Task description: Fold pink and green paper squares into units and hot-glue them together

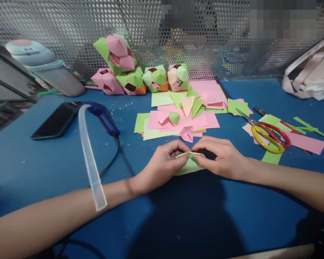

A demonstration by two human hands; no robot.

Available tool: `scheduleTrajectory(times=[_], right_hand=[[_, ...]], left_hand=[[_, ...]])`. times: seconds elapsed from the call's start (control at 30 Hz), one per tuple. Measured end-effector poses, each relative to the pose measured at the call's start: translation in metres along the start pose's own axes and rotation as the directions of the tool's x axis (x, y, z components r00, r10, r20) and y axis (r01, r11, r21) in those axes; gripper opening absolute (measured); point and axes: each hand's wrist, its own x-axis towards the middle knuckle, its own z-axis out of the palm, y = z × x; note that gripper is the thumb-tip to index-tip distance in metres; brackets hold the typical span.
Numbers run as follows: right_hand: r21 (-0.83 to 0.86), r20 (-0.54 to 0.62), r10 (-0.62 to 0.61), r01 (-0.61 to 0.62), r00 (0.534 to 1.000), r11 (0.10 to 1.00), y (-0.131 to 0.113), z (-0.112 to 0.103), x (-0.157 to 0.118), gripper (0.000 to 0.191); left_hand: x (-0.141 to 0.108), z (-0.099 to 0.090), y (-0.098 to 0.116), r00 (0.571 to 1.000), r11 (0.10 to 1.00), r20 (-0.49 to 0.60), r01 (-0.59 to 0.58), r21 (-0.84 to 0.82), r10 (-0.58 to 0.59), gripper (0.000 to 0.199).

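Between my two hands is a pale green piece of paper, its upper edge folded over, low on the blue table. My left hand pinches its left part between thumb and fingers. From the other side, the thumb and fingers of my right hand press on the fold, fingertips nearly meeting the left ones. Part of the paper is hidden under both hands. Just beyond the fingertips lie a small pink folded piece and a stack of pink and green paper sheets with more folded pieces on top.
Folded paper balls stand along the perforated metal screen. At left are a phone, a blue glue gun with a long clear glue stick over my left forearm, and a bottle. Scissors lie right among paper scraps.
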Motion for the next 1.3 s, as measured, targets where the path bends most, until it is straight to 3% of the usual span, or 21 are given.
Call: scheduleTrajectory(times=[0.53, 0.93, 1.13, 1.3], right_hand=[[0.027, -0.013, -0.010, 0.011, 1.000, 1.000, 0.0029, 0.0036, 0.0001, 0.012], [-0.008, 0.016, -0.033, 0.033, 0.999, 0.999, 0.0038, 0.0037, -0.0021, 0.014], [-0.096, 0.029, -0.165, 0.167, 0.986, 0.981, 0.0014, 0.0019, -0.0036, 0.017], [-0.113, 0.019, -0.189, 0.190, 0.982, 0.975, 0.0009, 0.0018, -0.0047, 0.015]], left_hand=[[0.0013, 0.0015, -0.0030, 1.000, 1.000, -0.010, 0.019, -0.002, -0.019, 0.008], [0.0007, 0.0003, -0.0077, 0.989, 0.984, 0.006, -0.149, 0.094, 0.149, 0.012], [-0.0018, 0.0019, -0.0069, 0.981, 0.976, 0.001, -0.194, 0.096, 0.195, 0.011], [-0.0029, 0.0018, -0.0056, 0.969, 0.963, 0.004, -0.244, 0.117, 0.245, 0.011]])
